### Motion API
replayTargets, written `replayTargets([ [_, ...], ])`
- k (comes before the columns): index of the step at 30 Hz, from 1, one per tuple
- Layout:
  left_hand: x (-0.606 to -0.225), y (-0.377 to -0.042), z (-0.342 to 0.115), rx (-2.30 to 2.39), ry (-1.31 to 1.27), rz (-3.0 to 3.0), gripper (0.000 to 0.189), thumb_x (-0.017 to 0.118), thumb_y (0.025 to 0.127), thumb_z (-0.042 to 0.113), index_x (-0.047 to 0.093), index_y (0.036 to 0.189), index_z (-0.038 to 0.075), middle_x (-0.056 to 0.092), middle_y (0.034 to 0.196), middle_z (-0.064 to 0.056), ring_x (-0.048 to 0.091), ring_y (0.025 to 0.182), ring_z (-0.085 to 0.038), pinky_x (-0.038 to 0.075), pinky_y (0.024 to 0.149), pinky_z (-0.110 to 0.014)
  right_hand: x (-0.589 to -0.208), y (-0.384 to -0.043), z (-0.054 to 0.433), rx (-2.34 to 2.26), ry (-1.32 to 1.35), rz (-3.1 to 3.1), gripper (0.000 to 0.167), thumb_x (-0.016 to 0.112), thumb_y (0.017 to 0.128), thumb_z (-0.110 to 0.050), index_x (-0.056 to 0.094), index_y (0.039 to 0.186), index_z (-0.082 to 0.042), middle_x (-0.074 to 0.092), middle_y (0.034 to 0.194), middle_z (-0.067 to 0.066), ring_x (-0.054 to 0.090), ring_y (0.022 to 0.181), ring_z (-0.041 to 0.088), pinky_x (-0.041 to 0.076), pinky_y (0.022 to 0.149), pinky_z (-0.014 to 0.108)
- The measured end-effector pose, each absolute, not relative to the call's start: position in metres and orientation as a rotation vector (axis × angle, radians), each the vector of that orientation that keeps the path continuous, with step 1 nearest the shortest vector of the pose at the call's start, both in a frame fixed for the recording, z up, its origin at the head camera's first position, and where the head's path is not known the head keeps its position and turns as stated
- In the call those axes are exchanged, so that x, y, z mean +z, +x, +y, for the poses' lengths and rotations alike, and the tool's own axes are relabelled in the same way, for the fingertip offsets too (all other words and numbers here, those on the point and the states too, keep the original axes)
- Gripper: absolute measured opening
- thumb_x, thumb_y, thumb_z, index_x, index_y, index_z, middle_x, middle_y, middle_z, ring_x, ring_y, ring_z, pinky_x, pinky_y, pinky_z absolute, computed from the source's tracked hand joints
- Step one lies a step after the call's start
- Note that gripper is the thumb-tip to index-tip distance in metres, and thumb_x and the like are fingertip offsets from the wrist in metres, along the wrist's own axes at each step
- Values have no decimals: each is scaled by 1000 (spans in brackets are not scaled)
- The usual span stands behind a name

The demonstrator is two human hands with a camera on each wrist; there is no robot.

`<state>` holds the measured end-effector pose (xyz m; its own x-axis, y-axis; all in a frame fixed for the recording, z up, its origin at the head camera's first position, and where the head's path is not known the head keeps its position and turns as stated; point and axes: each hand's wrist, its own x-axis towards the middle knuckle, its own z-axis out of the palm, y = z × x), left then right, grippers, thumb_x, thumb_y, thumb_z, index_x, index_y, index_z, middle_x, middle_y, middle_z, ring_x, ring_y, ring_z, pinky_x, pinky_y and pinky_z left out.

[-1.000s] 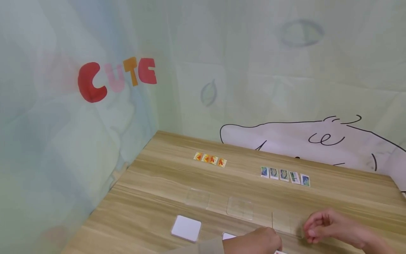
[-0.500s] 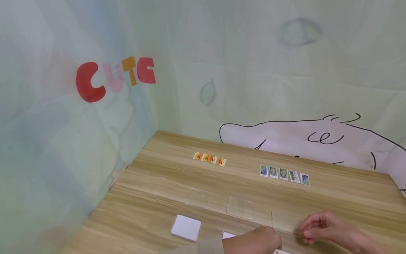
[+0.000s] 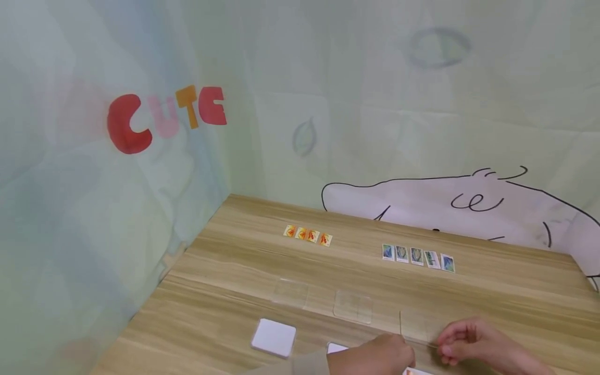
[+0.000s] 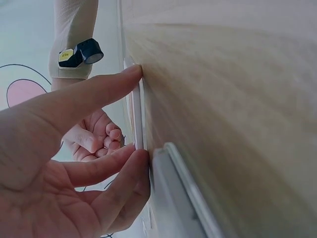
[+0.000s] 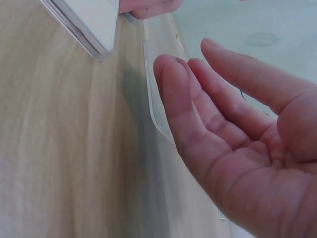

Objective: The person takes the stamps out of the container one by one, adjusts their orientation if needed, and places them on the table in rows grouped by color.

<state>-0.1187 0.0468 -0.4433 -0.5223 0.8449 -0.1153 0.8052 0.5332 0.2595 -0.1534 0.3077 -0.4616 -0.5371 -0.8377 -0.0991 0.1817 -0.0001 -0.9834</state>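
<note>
My left hand (image 3: 375, 357) is low in the head view, beside a card (image 3: 414, 371) with a red and orange print. In the left wrist view its thumb and fingers (image 4: 116, 186) pinch a thin, flat card stack (image 4: 138, 116) by opposite edges, low against the table. My right hand (image 3: 473, 341) hovers to the right with loosely curled fingers and nothing between thumb and fingers. Behind those fingers, in the right wrist view, lies a clear plastic cover (image 5: 154, 106). A layered, white-faced stack (image 5: 91, 25) shows at that view's upper left, near the left hand.
Two more clear covers (image 3: 290, 293) (image 3: 353, 306) lie mid-table. A white card stack (image 3: 274, 337) sits at left, another white stack (image 3: 335, 347) partly under the left arm. Orange cards (image 3: 307, 235) and blue-green cards (image 3: 416, 256) form rows farther back, before the fabric wall (image 3: 290, 67).
My right hand has drifted a little left, closer to the left hand. The left hand keeps its pinch in about the same place. The head view has shifted slightly.
</note>
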Motion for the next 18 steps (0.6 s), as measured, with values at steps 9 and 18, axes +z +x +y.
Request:
replayTargets([
  [9, -443, -119, 47, 259, 1373, 2533, 10, 77, 84, 25, 77, 91, 17, 63, 76, 11, 48, 69, 4, 37, 65, -7, -468, -150, 301, -1680, -744, 1540, 22, 47, 99, 10, 56, 115, 20, 73, 101, 11, 68, 86, 11, 57, 76, 28],
  [18, -443, -119, 47, 291, 1366, 2517, 10, 78, 85, 25, 77, 91, 17, 64, 75, 12, 49, 69, 4, 39, 66, -7, -466, -148, 296, -1669, -715, 1568, 21, 52, 97, 7, 55, 112, 22, 73, 101, 10, 69, 86, 11, 57, 75, 27],
])
